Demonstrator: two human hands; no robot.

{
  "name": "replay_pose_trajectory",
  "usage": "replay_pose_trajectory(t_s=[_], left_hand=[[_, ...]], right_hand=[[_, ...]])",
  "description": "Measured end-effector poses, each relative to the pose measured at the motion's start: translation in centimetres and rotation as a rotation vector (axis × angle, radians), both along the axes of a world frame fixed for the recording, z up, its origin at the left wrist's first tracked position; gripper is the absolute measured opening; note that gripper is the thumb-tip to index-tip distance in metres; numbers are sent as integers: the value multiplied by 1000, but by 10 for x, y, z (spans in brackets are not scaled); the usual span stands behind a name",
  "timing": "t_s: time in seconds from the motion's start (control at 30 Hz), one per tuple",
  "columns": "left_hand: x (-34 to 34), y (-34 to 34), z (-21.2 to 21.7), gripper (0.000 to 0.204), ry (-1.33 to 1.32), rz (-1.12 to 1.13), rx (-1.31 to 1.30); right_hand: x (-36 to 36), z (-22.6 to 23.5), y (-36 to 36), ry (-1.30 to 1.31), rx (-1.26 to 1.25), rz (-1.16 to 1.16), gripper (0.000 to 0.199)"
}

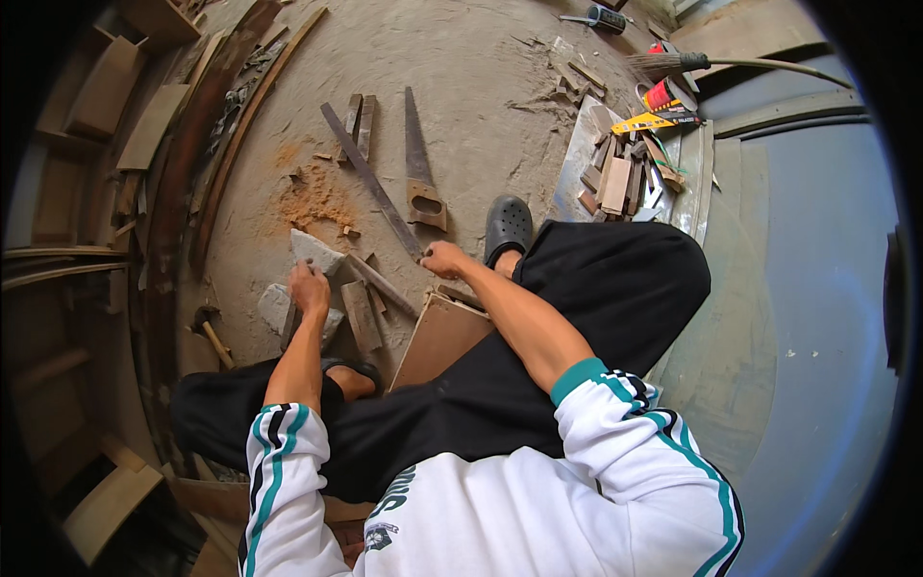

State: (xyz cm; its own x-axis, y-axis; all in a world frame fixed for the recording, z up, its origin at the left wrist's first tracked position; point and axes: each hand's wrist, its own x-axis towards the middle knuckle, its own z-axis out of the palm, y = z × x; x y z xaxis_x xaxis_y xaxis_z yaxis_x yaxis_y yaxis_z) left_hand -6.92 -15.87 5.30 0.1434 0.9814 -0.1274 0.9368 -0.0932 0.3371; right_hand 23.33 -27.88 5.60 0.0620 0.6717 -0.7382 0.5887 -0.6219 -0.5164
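Note:
In my right hand (444,260) is the near end of a long, dark, flat strip (370,183), which slants away to the far left over the floor. My left hand (309,288) is closed, fingers curled, above the pale broken stones (315,252); what lies in its grip is mostly hidden. A dark piece of wood (289,325) shows just under that hand. Beyond the right hand lies a handsaw (419,168) with a wooden handle. Short wood blocks (361,315) lie between my feet, beside a brown board (440,337).
Orange sawdust (322,200) is heaped beyond the stones. A hammer (213,337) lies at the left, near long dark timbers (183,163) and wooden shelving (72,245). At the right are piled wood offcuts (615,178), a yellow-bladed tool (646,122) and a broom (673,63).

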Motion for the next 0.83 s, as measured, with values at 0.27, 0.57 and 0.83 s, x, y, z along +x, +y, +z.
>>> replay_pose_trajectory(t_s=[0.27,0.57,0.83], left_hand=[[63,-8,75,29,-410,-118,-1],[23,14,113,28,-173,11,91],[23,8,122,36,-257,97,57]], right_hand=[[0,85,97,-189,-249,48,31],[-126,198,144,-42,394,7,35],[-114,169,107,43,308,-65,50]])
